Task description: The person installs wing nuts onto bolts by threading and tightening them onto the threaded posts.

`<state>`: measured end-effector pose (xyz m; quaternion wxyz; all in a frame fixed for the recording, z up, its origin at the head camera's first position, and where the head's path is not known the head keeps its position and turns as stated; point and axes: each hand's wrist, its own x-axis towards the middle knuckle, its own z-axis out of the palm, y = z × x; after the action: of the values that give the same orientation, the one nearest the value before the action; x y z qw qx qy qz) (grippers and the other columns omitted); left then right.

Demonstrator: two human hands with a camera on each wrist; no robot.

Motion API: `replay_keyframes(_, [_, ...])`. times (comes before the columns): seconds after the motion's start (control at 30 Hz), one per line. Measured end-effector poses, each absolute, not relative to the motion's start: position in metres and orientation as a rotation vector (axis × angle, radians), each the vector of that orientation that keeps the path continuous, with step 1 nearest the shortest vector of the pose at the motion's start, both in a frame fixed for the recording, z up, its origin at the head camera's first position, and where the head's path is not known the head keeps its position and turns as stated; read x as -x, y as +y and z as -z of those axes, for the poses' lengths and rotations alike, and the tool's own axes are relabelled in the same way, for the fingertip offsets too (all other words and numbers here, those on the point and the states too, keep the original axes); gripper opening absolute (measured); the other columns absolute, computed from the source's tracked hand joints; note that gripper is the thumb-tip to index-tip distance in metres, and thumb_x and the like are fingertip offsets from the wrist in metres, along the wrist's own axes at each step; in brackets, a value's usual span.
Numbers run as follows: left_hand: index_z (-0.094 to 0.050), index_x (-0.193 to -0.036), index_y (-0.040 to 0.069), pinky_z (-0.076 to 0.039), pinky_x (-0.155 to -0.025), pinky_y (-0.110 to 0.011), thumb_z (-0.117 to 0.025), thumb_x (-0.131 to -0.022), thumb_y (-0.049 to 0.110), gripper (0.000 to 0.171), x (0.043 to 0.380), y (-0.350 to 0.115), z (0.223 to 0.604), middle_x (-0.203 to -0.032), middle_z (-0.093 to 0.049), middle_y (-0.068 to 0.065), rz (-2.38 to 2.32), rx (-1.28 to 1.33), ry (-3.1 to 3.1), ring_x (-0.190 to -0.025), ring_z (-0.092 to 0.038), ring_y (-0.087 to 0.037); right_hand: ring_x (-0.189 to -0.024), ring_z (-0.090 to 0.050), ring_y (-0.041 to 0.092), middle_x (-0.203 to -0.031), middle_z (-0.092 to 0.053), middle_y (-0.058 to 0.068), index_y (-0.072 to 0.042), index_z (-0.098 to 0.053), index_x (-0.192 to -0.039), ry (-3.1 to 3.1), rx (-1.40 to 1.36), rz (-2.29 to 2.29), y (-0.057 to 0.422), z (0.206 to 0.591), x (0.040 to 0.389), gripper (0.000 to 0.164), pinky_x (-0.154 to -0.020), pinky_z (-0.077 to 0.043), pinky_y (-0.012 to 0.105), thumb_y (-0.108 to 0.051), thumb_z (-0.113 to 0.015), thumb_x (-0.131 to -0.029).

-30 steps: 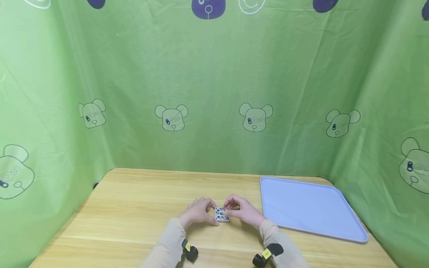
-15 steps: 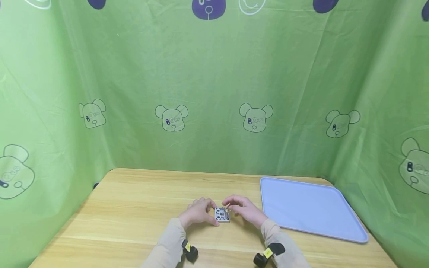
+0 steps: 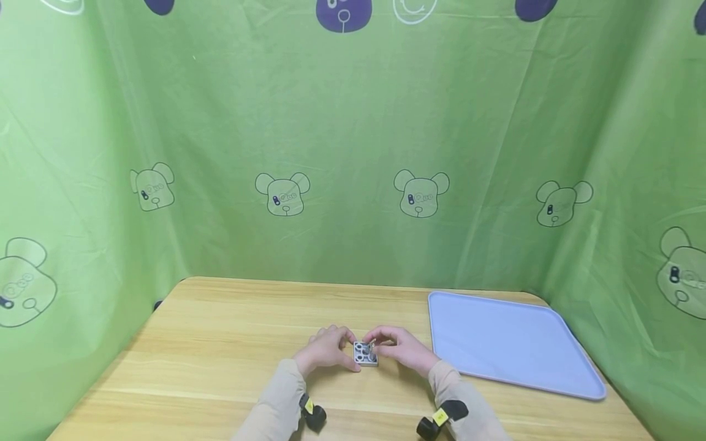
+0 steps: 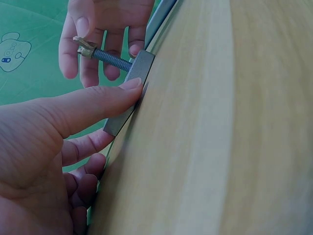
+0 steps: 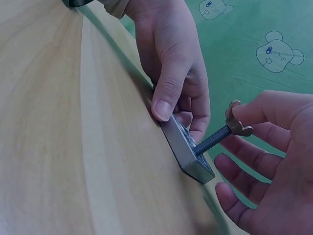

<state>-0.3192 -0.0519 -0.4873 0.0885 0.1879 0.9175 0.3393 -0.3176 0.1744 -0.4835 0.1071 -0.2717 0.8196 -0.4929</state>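
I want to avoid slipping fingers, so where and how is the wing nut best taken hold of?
Take the wing nut by its two flared wings, probably best from above with thumb and forefinger. It sits at the upper end of the threaded bolt, raised clear of the block, which the left hand holds.

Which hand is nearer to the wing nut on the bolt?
Right. The right hand is at the wing nut; the left hand grips the grey block at the lower end of the bolt.

Lettering on the bear prints [image 3: 421,197] and yellow wrist labels [image 3: 440,417] is illegible.
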Motion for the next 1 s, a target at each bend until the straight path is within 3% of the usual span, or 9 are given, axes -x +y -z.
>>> replay_keyframes(1.0, [-0.062,-0.105,0.019,-0.029,-0.076,-0.033,-0.087,-0.062,0.035,0.052,0.318,-0.051,0.486,-0.09,-0.052,-0.001,-1.008,-0.557,2.734,-0.083,-0.04,-0.018,-0.1,-0.056,0.021,-0.105,-0.066,0.016,0.001,-0.063,-0.096,2.529,0.67,1.489,0.16,0.475,0.308,0.013,-0.095,-0.042,0.054,-0.008,-0.067,-0.086])
